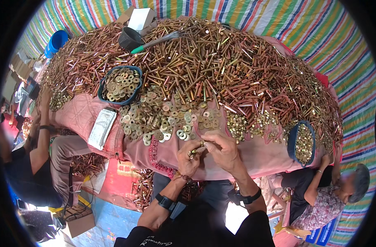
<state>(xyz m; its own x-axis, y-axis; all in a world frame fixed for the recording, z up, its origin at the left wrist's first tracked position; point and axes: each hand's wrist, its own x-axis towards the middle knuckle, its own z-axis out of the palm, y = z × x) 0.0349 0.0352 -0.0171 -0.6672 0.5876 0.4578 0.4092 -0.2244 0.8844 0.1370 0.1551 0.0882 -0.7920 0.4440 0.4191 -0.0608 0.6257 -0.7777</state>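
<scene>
My left hand [189,158] and my right hand [223,150] meet at the near edge of a cloth-covered table. The left fingers are wrapped round brass-coloured bolts [192,153], with their ends showing. My right thumb and fingertips pinch together at the left hand's fingertips; what they grip is mostly hidden. Just beyond the hands lie loose washers [208,119] and a heap of small brass-coloured nuts [237,125]. A large pile of long, copper and brass-coloured bolts [204,61] covers the far side.
A blue-rimmed basin of washers [121,84] stands left, above a silver-white packet [102,128]. A basin of nuts [301,144] is right. A dark scoop [130,38] and a green-handled hand rake [155,42] lie on the pile. People sit left [31,173] and right [319,193].
</scene>
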